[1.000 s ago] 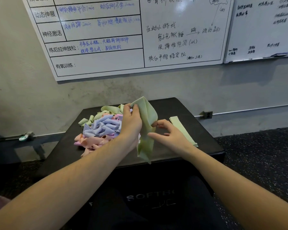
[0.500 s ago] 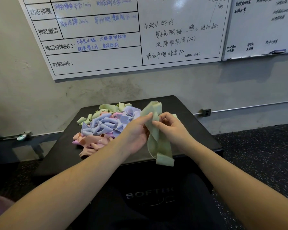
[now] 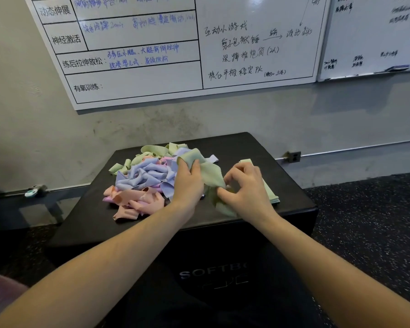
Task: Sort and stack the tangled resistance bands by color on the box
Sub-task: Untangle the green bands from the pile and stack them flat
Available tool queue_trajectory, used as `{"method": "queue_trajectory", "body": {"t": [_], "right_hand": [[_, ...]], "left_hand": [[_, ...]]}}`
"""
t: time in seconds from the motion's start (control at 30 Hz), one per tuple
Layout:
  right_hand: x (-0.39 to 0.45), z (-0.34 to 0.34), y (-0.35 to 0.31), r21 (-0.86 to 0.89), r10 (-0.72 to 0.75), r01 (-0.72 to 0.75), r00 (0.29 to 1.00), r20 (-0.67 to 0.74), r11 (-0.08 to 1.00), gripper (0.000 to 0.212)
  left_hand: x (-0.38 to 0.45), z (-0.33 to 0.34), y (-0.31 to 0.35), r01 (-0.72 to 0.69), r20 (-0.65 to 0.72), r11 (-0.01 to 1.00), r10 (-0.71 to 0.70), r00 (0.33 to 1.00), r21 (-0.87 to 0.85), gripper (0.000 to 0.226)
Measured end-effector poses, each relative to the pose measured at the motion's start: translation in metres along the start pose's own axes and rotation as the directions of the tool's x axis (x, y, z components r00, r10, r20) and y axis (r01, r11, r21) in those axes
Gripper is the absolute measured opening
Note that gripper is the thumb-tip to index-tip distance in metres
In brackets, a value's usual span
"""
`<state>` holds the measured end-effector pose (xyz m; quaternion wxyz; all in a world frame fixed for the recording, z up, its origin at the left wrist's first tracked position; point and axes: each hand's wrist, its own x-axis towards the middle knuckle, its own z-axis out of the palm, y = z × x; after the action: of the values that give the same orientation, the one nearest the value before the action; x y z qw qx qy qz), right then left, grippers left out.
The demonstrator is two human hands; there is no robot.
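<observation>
A tangled pile of bands (image 3: 147, 178) in green, lilac, pink and peach lies on the left half of the black soft box (image 3: 291, 185). One pale green band (image 3: 211, 174) is stretched between my hands above the box top. My left hand (image 3: 187, 183) grips its upper end beside the pile. My right hand (image 3: 246, 188) pinches its lower part, and the tail hangs down to the box. A flat stack of green bands (image 3: 271, 194) lies on the right side, partly hidden behind my right hand.
The box stands against a grey wall with two whiteboards (image 3: 246, 43) above. A wall socket (image 3: 294, 156) sits to the right of the box. Dark speckled floor (image 3: 365, 221) surrounds it. A low dark bench (image 3: 14, 204) stands at the left.
Both hands have lowered the green band towards the box top and spread slightly apart. The band hangs less and lies more across the surface. The camera has tilted down a little.
</observation>
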<state>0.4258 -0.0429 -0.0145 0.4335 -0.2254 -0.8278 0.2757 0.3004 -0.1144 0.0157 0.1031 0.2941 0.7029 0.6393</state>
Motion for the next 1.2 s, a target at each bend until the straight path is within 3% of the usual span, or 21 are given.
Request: {"method": "queue_trajectory", "body": {"t": [0.07,0.13,0.23,0.33,0.43,0.5,0.53,0.6,0.67,0.8,0.93,1.03,1.2], "right_hand": [[-0.002,-0.003,-0.010,0.149,0.010,-0.019,0.998,0.060,0.989,0.019],[0.001,-0.006,-0.014,0.338,0.135,-0.191,0.974,0.182,0.922,0.018],[0.008,-0.005,-0.001,0.472,0.307,-0.336,0.941,0.140,0.815,0.028],[0.008,-0.003,0.006,0.487,0.394,-0.402,0.911,0.125,0.775,0.029],[0.006,-0.002,0.009,0.289,0.293,-0.318,0.947,0.130,0.903,0.037],[0.006,-0.004,0.009,0.226,0.290,-0.322,0.943,0.163,0.919,0.026],[0.006,-0.005,0.009,0.298,0.347,-0.401,0.912,0.219,0.866,0.022],[0.004,-0.008,0.005,0.512,0.420,-0.599,0.799,0.430,0.616,0.012],[0.005,-0.011,0.004,0.599,0.404,-0.671,0.741,0.536,0.437,0.006],[0.006,-0.013,-0.001,0.655,0.364,-0.671,0.740,0.565,0.347,0.022],[0.000,-0.021,-0.007,0.682,0.221,-0.665,0.745,0.629,0.303,0.022],[-0.003,-0.022,-0.006,0.679,0.168,-0.652,0.752,0.638,0.337,0.031],[-0.002,-0.004,0.009,0.460,0.440,-0.534,0.845,0.303,0.709,0.027]], "left_hand": [[-0.003,0.003,-0.004,-0.065,0.000,0.996,0.065,0.998,0.058,0.026],[-0.007,0.005,-0.003,-0.107,-0.003,0.992,0.107,0.994,0.065,0.023],[-0.010,0.005,-0.001,-0.158,0.017,0.986,0.157,0.987,0.052,0.020],[-0.016,0.009,-0.003,-0.222,0.118,0.973,0.213,0.970,0.069,0.028],[-0.018,0.012,-0.006,-0.280,0.216,0.945,0.242,0.946,0.169,0.028],[-0.013,0.012,-0.009,-0.263,0.294,0.931,0.185,0.938,0.253,0.024],[-0.009,0.010,-0.011,-0.219,0.317,0.935,0.126,0.940,0.279,0.025],[-0.003,0.004,-0.011,-0.125,0.311,0.944,0.025,0.950,0.306,0.028],[0.000,-0.001,-0.010,-0.085,0.279,0.948,-0.005,0.960,0.307,0.030],[0.000,-0.004,-0.009,-0.095,0.232,0.974,0.045,0.972,0.206,0.033],[-0.003,-0.002,-0.004,-0.042,0.174,0.999,0.039,0.984,0.016,0.022],[0.005,-0.004,-0.005,0.072,0.105,0.995,-0.065,0.992,-0.066,0.017],[0.009,-0.006,-0.007,0.196,0.142,0.977,-0.182,0.973,-0.089,0.020]]}}
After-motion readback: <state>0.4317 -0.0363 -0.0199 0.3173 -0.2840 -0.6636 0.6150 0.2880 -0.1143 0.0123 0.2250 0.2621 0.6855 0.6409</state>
